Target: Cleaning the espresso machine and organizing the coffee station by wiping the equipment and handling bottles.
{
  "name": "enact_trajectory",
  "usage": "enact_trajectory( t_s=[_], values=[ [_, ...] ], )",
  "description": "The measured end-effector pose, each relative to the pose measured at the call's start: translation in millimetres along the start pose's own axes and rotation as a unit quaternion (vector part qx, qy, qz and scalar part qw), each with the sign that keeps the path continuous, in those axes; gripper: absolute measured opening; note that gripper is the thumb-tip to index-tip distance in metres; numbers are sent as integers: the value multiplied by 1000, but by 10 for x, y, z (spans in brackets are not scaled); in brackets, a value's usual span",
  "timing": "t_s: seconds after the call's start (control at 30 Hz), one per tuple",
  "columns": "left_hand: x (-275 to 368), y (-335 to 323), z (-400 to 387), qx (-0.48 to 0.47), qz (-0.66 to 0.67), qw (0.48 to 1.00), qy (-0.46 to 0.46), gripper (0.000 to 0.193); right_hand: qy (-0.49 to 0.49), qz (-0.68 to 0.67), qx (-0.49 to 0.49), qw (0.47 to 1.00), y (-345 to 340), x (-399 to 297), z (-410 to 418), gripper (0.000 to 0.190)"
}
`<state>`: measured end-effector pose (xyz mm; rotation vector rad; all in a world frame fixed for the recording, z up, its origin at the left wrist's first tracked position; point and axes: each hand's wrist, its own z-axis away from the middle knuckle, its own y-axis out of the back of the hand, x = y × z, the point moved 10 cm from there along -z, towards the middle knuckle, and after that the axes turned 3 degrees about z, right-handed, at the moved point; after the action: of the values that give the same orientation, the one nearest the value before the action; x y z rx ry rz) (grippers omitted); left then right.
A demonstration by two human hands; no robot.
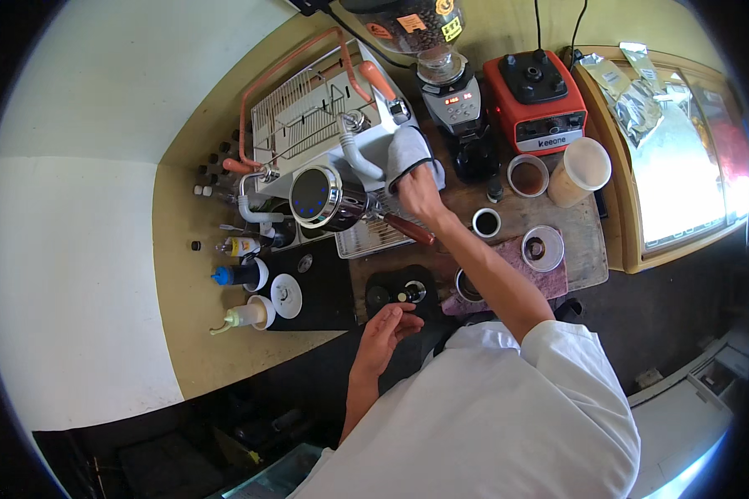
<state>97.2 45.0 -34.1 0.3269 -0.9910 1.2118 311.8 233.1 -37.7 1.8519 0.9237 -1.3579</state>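
My right hand [419,192] grips a grey cloth [407,150] with dark edging at the front of the espresso machine [334,140]. The cloth hangs just below a chrome joint with an orange lever [377,80]; what lies inside the cloth is hidden. Beneath my right wrist, the dark wooden handle of a portafilter [409,227] juts out from the round-topped group head [312,196]. My left hand [387,334] holds nothing, its fingers loosely apart, over the near edge of a black tamping mat [434,305]. A tamper-like tool [409,293] is just beyond its fingertips.
Right of the machine are a coffee grinder [452,100] and a red blender base [537,106]. A cup of dark liquid [487,222], a plastic tub [579,171] and a pink cloth [552,280] sit on the counter. Squeeze bottles [243,316] stand at left.
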Motion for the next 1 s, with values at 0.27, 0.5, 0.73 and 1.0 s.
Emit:
enact_trajectory(
  t_s=[0.27,0.5,0.73,1.0],
  values=[
    [41,10,-24,-3,3,1000,13,34,-111,5,-44,993,-55,239,22,46],
    [113,16,-46,-32,-9,999,-3,33,-88,-25,-19,996,22,180,-45,50],
    [111,12,-122,-31,-21,999,6,33,-127,-60,-29,990,56,282,-59,52],
    [56,-23,-185,-29,-28,999,7,33,-39,-68,-17,997,68,-3,-59,51]
  ],
)
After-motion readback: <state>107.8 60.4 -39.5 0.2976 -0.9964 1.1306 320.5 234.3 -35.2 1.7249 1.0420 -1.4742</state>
